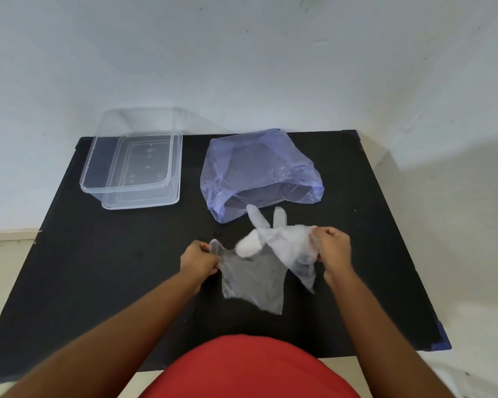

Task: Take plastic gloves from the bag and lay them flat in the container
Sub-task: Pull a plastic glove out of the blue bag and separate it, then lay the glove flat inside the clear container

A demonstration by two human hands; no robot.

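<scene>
Thin see-through plastic gloves (259, 262), a crumpled clump w/ fingers poking up, hang stretched between both hands just in front of the pale blue plastic bag (256, 170). Left hand (199, 261) is pinched closed on one film edge; right hand (332, 248) is fisted on the other end. Judging the step: separate one glove, so pull slowly, grip the cuff, let the sheets peel rather than tear. The clear rectangular plastic container (133, 170) sits left of the bag, well apart, looks empty. The black tabletop (98, 268) is bare between gloves & container, so there's room to swing left. Bag's mouth faces the hands; keep clear of it.
</scene>
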